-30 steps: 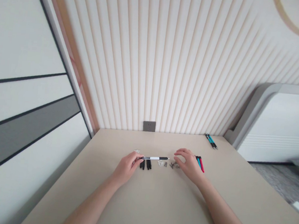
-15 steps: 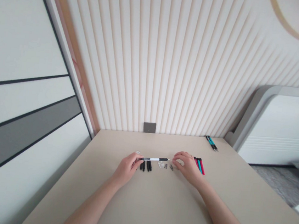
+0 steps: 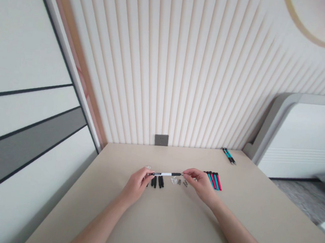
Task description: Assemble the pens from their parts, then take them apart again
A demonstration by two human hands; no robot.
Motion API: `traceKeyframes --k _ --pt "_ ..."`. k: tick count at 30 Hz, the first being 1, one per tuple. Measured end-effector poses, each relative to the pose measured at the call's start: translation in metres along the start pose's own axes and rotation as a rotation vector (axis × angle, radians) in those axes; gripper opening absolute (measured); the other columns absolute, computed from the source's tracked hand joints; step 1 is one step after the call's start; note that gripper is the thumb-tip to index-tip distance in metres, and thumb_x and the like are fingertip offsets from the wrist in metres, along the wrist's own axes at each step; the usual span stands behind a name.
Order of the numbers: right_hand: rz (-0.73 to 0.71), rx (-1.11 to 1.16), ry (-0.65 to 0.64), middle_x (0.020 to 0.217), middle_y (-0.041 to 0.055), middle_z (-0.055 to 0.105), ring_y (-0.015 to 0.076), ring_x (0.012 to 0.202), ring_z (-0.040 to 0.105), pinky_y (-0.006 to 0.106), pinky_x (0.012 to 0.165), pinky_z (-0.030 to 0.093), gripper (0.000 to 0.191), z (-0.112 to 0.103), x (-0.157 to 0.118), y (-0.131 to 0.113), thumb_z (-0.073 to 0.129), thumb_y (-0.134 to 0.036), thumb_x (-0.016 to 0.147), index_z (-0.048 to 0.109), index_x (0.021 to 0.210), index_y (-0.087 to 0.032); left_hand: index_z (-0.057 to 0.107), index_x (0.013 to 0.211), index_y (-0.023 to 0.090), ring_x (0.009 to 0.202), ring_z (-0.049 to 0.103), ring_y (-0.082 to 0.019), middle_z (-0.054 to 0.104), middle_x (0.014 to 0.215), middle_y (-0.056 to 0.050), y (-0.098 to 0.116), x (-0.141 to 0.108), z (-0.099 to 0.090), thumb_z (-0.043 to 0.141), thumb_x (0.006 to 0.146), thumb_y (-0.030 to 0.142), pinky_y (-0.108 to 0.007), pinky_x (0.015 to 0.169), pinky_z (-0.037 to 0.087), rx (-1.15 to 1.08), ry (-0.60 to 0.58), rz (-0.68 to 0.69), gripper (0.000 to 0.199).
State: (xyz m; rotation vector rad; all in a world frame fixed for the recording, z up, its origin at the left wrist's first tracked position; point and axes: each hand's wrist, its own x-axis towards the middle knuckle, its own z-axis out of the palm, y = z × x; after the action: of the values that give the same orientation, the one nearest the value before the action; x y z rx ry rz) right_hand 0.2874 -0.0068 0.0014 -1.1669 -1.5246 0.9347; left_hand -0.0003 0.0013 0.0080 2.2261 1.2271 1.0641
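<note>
A white and black pen (image 3: 166, 174) is held level above the table. My left hand (image 3: 138, 180) pinches its black left end. At the other end, the fingertips of my right hand (image 3: 198, 181) are closed around the tip, where a small part may be hidden. Below the pen lie several black grips (image 3: 155, 181), with small white pieces (image 3: 173, 181) and small grey pieces (image 3: 185, 183) to their right. Several pink and teal barrels (image 3: 216, 181) lie just right of my right hand. Thin white pieces (image 3: 148, 167) show behind my left hand.
Two teal and black pens (image 3: 229, 156) lie at the back right of the beige table (image 3: 152, 221). A dark socket (image 3: 161, 140) is on the ribbed wall behind. A white cabinet stands at the left, a grey and white headboard (image 3: 308, 140) at the right.
My right hand has moved left, and its fingers have closed on the pen's tip, which was bare before. More of the pink and teal barrels now shows. The view has shifted slightly.
</note>
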Motion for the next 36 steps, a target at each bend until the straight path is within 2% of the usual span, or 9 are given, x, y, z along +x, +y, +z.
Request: traceKeyframes --k 7,14,24,31,36 --pt "0.001 0.153 0.032 0.078 0.0056 0.067 0.0149 0.066 0.056 0.026 0.058 0.044 0.04 0.012 -0.003 0.0 0.066 -0.054 0.079 0.069 0.089 -0.016 0.059 0.095 0.019 0.062 0.051 -0.013 0.057 0.073 0.0 0.002 0.001 -0.001 0.044 0.095 0.037 -0.023 0.061 0.041 0.018 -0.035 0.016 0.023" --pt "-0.065 0.01 0.074 0.082 0.006 0.068 0.0185 0.074 0.06 0.03 0.069 0.047 0.035 0.018 -0.009 -0.001 0.062 -0.049 0.084 0.068 0.099 -0.017 0.061 0.098 0.019 0.06 0.05 -0.013 0.058 0.072 0.0 0.002 0.001 0.002 0.044 0.095 0.037 -0.023 0.058 0.041 0.004 -0.028 -0.032 0.024" --pt "-0.229 -0.256 0.055 0.083 0.0076 0.064 0.0197 0.075 0.059 0.03 0.067 0.048 0.034 0.022 -0.018 -0.011 0.047 -0.045 0.095 0.069 0.097 -0.02 0.06 0.097 0.019 0.061 0.053 -0.014 0.061 0.075 -0.001 0.003 -0.001 0.004 0.044 0.095 0.039 -0.022 0.056 0.042 0.044 -0.016 -0.072 0.025" --pt "-0.219 -0.224 0.014 0.094 0.0093 0.068 0.0224 0.086 0.063 0.029 0.065 0.052 0.03 0.021 -0.018 -0.012 0.052 -0.045 0.092 0.069 0.097 -0.022 0.06 0.098 0.02 0.064 0.056 -0.015 0.063 0.077 -0.001 0.002 0.0 0.003 0.043 0.096 0.039 -0.023 0.058 0.044 0.036 -0.003 -0.075 0.025" --pt "-0.159 -0.235 0.039 0.088 0.0075 0.072 0.0223 0.081 0.065 0.03 0.068 0.051 0.029 0.02 -0.016 -0.011 0.056 -0.046 0.089 0.071 0.09 -0.022 0.061 0.095 0.02 0.065 0.056 -0.016 0.062 0.074 -0.001 0.0 0.001 0.004 0.045 0.094 0.039 -0.024 0.06 0.045 0.021 -0.016 -0.046 0.024"
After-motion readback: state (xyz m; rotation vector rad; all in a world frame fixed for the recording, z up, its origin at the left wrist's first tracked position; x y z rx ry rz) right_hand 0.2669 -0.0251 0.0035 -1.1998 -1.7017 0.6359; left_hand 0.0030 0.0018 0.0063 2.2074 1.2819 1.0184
